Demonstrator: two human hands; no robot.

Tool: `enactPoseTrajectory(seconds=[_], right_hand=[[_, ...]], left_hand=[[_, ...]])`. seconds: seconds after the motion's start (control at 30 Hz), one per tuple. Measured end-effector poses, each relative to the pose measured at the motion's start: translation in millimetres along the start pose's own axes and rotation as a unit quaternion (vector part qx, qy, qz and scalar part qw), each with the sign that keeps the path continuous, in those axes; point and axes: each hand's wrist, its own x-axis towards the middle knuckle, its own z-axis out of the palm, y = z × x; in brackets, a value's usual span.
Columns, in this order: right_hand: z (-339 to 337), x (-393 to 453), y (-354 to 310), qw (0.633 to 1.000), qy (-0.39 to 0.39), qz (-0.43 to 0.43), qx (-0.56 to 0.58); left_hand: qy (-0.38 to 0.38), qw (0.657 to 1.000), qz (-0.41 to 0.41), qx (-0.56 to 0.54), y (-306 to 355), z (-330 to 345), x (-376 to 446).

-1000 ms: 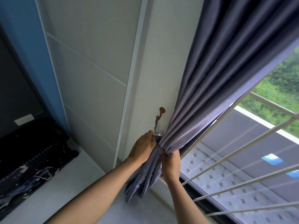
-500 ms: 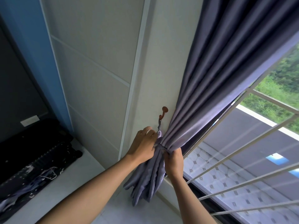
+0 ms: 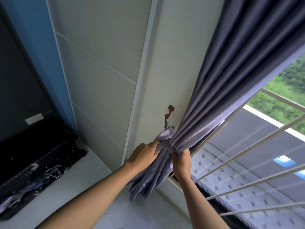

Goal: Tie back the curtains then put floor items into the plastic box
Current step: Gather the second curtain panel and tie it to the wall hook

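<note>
Both forearms enter from the bottom edge and meet at the gathered waist of the curtain (image 3: 231, 76). The left hand (image 3: 145, 156) is closed on a strip of matching grey-purple tie-back fabric (image 3: 164, 136), fingers curled around it on the wall side of the bunch. The right hand (image 3: 182, 161) is clenched on the window side of the bunch, fingers pinching the folds and the band together. Below the two hands the curtain's tail hangs loose in folds, ending above the pale floor (image 3: 69, 192).

Just above the hands, a brown hook (image 3: 170, 110) is fixed to the cream wall (image 3: 173, 63); a thin loop of the tie-back runs up to its lower prong. The curtain rises from the grip to the upper right corner, drawn clear of the window.

To the right, white window bars (image 3: 247, 164) cross the opening; beyond them lie a tiled surface, a grey roof and green vegetation. To the left, a black suitcase (image 3: 33, 162) lies against a blue wall panel (image 3: 41, 47), well apart from the hands. The plastic box cannot be seen.
</note>
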Motion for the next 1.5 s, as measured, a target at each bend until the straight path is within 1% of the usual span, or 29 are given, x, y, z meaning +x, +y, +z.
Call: enactPoseTrajectory(seconds=[0.1,0.2,0.27,0.33,0.4,0.5,0.57,0.63,0.7,0.8,0.83,0.9,0.97,1.03,1.07,1.1,1.17,1.23,1.27,1.3,1.37,1.4,1.47,1.5], right_hand=[[2.9,-1.3,-1.7,1.000,-0.004,0.005,-0.001],[4.9,-3.8,-6.8,1.000,-0.014,0.016,-0.005],[2.7,-3.7,-6.7,1.000,-0.009,0.015,-0.011],[0.0,-2.9,-4.4,1.000,-0.011,0.021,-0.017],[-2.2,-3.0,-4.3,0.999,-0.015,0.019,-0.027],[-2.3,-3.4,-8.8,0.999,-0.026,0.030,-0.001],[-4.1,-3.3,-10.3,0.991,-0.074,0.090,0.065],[-8.5,-1.6,-3.8,0.968,-0.120,0.162,0.148],[-15.9,-1.5,4.1,0.947,-0.129,0.217,0.198],[-31.5,-8.4,-3.2,0.942,-0.110,0.233,0.213],[-36.2,-11.8,-7.7,0.945,-0.099,0.229,0.210],[-45.3,-18.2,-21.2,0.961,-0.082,0.207,0.164],[-50.8,-20.3,-27.7,0.975,-0.101,0.178,0.086],[-53.1,-18.7,-29.9,0.980,-0.123,0.153,0.021],[-53.3,-16.5,-28.2,0.982,-0.129,0.140,-0.003],[-54.1,-13.6,-27.2,0.982,-0.133,0.130,-0.023],[-56.5,-7.5,-25.9,0.982,-0.139,0.109,-0.070],[-59.0,-0.7,-24.3,0.978,-0.149,0.097,-0.107],[-60.7,1.9,-23.4,0.976,-0.158,0.094,-0.118],[-62.9,3.3,-23.8,0.973,-0.167,0.088,-0.129],[-67.7,5.1,-23.6,0.969,-0.186,0.074,-0.142],[-70.0,5.1,-22.8,0.968,-0.196,0.071,-0.141],[-75.2,3.5,-21.0,0.964,-0.222,0.063,-0.131],[-77.7,1.9,-19.5,0.961,-0.237,0.056,-0.128]], left_hand=[[0.055,0.998,0.014,0.017,0.2,9.7,-10.2],[0.094,0.994,0.024,0.046,2.9,16.9,-20.1],[0.118,0.992,0.038,0.027,4.5,18.4,-25.2],[0.121,0.991,0.046,0.008,5.7,18.8,-33.4],[0.121,0.991,0.046,0.018,7.8,24.4,-44.4],[0.110,0.993,0.043,-0.010,14.6,41.8,-56.9],[0.075,0.996,0.040,-0.015,19.7,51.9,-61.6],[0.037,0.998,0.024,-0.033,22.5,58.3,-64.4],[0.008,0.998,0.013,-0.060,24.0,67.6,-69.6],[-0.025,0.996,0.050,-0.064,27.1,78.7,-77.1],[-0.032,0.995,0.060,-0.078,30.6,78.4,-78.3],[-0.043,0.993,0.063,-0.086,42.4,73.8,-77.5],[-0.028,0.997,0.063,-0.048,55.5,74.2,-73.4],[-0.008,0.997,0.078,-0.020,63.5,82.4,-69.6],[-0.020,0.996,0.087,-0.018,64.8,85.8,-68.2],[-0.032,0.994,0.103,-0.014,64.8,89.6,-66.9],[-0.042,0.986,0.163,0.007,65.0,98.5,-69.0],[-0.045,0.977,0.208,-0.010,64.1,103.4,-74.5],[-0.025,0.978,0.205,-0.028,63.5,103.0,-75.6],[0.019,0.982,0.185,-0.045,60.1,105.0,-73.9],[0.109,0.985,0.095,-0.093,52.2,102.1,-63.1],[0.139,0.982,0.043,-0.119,48.5,97.7,-54.3],[0.173,0.973,-0.025,-0.151,44.3,85.4,-32.2],[0.174,0.972,-0.040,-0.154,43.6,77.6,-20.6]])
